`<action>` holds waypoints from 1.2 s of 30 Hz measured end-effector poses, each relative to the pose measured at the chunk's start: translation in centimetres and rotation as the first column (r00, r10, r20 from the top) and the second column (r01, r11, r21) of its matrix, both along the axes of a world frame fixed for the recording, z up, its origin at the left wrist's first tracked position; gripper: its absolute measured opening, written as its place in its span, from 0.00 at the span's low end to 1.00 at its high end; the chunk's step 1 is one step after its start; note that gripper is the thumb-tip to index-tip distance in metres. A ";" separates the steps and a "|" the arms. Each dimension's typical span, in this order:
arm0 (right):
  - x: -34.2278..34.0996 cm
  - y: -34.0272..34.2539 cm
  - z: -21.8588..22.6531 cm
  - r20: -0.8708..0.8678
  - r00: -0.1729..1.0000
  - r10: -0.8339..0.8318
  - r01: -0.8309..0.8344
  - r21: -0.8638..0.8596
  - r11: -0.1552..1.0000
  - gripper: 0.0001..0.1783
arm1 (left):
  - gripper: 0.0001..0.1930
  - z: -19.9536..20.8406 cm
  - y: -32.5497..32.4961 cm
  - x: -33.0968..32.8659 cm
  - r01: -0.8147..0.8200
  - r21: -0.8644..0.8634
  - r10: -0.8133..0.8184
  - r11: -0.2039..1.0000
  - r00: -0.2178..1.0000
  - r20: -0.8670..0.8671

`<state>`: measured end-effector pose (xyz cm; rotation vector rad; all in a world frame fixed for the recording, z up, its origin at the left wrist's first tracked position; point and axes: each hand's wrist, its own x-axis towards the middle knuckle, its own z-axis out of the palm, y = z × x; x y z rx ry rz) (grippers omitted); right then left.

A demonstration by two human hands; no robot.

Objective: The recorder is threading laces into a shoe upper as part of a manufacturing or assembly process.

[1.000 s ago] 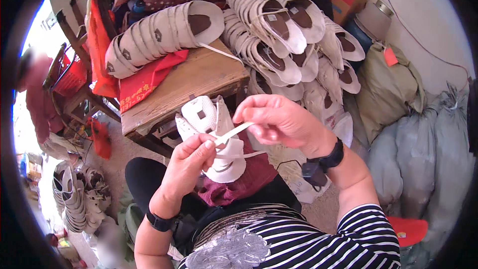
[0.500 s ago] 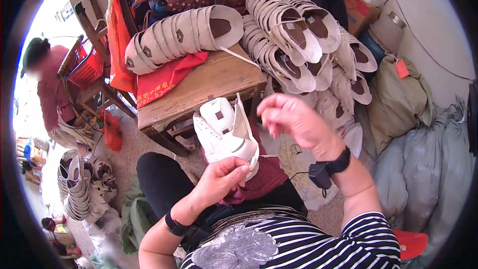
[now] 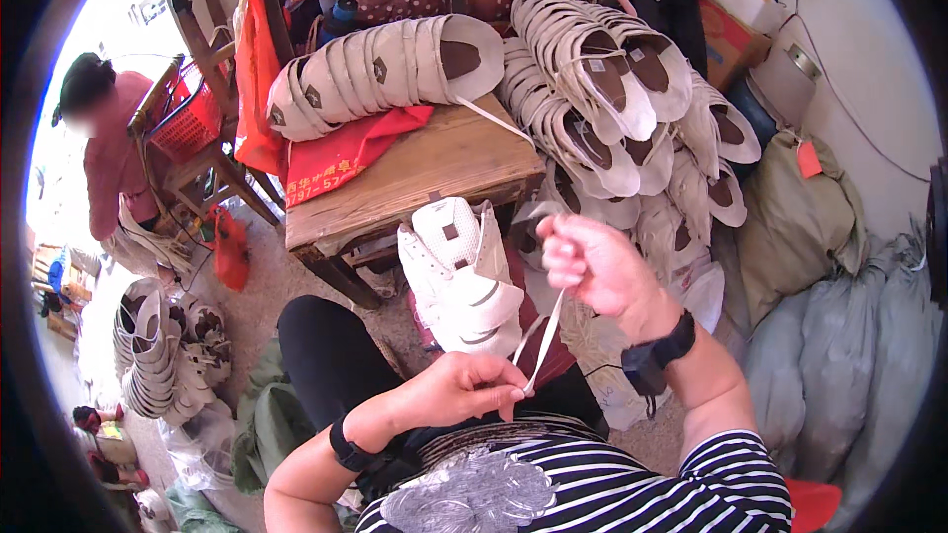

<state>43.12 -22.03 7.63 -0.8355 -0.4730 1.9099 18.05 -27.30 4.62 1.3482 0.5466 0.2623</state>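
- Down from the off-white shoe with mesh tongue (image 3: 446,284) since the earlier frame, my left hand (image 3: 466,388) pinches a thin white lace (image 3: 550,331).
- Above it, my right hand (image 3: 599,266), fingers curled, grips that lace.
- Shoe sits over my lap, before the brown wooden table (image 3: 425,178).

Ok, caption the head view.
A narrow white strip links left hand and right hand beside a white mesh-tongued shoe upper.
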 end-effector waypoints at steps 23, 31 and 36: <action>-3.7 0.2 -5.0 0.907 0.301 -0.294 -0.485 0.411 0.772 0.07 | 0.24 -2.6 2.9 -0.7 0.094 0.995 0.306 -0.033 0.949 -0.080; -5.3 1.1 -4.5 0.822 0.399 -0.406 -0.423 0.558 0.714 0.05 | 0.29 -2.6 2.1 -0.9 0.089 0.994 0.312 0.058 0.944 -0.103; -5.6 1.1 -4.3 0.853 0.308 -0.421 -0.513 0.522 0.682 0.03 | 0.29 -2.9 2.0 -0.9 0.091 0.993 0.319 0.074 0.941 -0.110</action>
